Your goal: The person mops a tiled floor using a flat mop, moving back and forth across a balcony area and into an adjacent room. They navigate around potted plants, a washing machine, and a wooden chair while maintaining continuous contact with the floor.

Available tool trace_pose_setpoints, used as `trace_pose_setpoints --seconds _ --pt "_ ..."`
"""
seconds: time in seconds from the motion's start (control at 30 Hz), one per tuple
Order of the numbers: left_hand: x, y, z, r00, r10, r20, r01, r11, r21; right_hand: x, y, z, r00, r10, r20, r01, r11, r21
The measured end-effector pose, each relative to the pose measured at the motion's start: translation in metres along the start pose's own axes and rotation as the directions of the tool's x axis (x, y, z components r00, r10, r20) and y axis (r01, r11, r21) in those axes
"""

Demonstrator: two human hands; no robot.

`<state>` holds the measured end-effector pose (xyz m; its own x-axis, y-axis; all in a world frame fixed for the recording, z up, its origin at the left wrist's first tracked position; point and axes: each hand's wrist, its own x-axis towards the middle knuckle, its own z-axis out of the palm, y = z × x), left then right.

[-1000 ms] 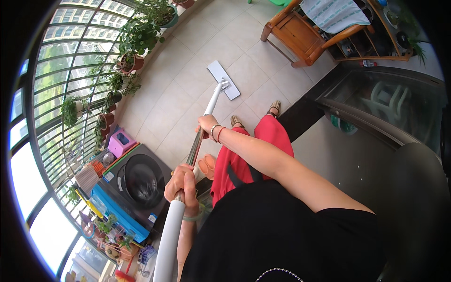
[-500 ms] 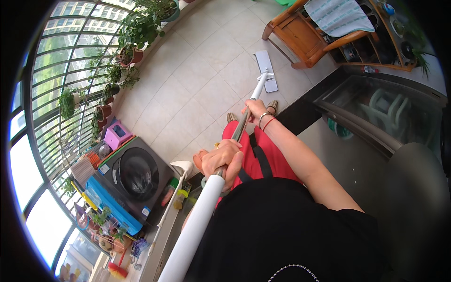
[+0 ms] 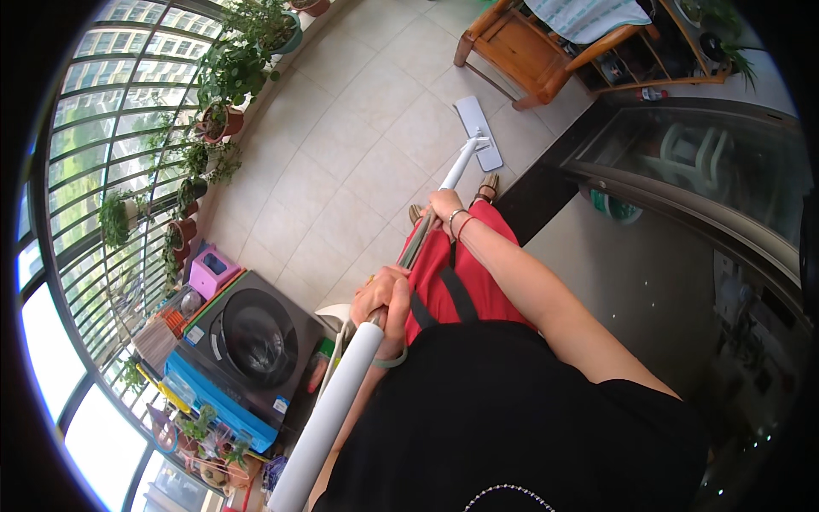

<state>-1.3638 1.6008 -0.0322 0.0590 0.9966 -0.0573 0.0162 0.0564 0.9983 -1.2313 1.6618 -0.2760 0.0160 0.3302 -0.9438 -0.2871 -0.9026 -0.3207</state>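
Sleeve [image 3: 328, 418]: thick, smooth white tube, slanting in from the lower edge; swing it wide left and it could knock the washer [image 3: 260, 337], dark plastic with a glossy round lid.
Left hand [image 3: 381, 307]: fingers wrapped round the pole at the sleeve's end, pale green bangle at the wrist; a slack hold here might let the pole twist.
Pole [image 3: 414, 247]: slim, shiny metal between the two hands, white further down; slick enough, I'd judge, for a damp palm to slide.
Right hand [image 3: 444, 207]: clasped round the pole lower down, metal bangle and red cord behind it.
Trousers [image 3: 490, 229]: loose red cloth, close by the pole; a fold could snag.
Shoe [image 3: 487, 188]: strappy and brownish; a short pull back could bump it, the mop head sits that near.
Mop head [image 3: 479, 128]: flat, thin white rectangle on the tiles [image 3: 324, 171], which are pale, square, faintly mottled; pushed off line, it might clip a chair leg.
Chair [image 3: 516, 55]: polished orange-brown wood, rounded arm, towel [image 3: 589, 17] over it, soft and striped.
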Motion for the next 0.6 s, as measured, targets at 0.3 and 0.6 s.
trace_pose_setpoints --seconds 0.3,0.6 --pt "-0.046 0.045 -0.062 0.972 0.104 -0.213 -0.07 0.985 0.159 -0.049 0.041 0.124 0.954 0.178 0.241 -0.174 0.984 -0.036" --pt "-0.012 0.029 -0.028 0.968 0.248 0.044 -0.252 0.959 0.132 -0.056 0.002 0.065 0.971 0.094 0.219 -0.115 0.99 0.084"
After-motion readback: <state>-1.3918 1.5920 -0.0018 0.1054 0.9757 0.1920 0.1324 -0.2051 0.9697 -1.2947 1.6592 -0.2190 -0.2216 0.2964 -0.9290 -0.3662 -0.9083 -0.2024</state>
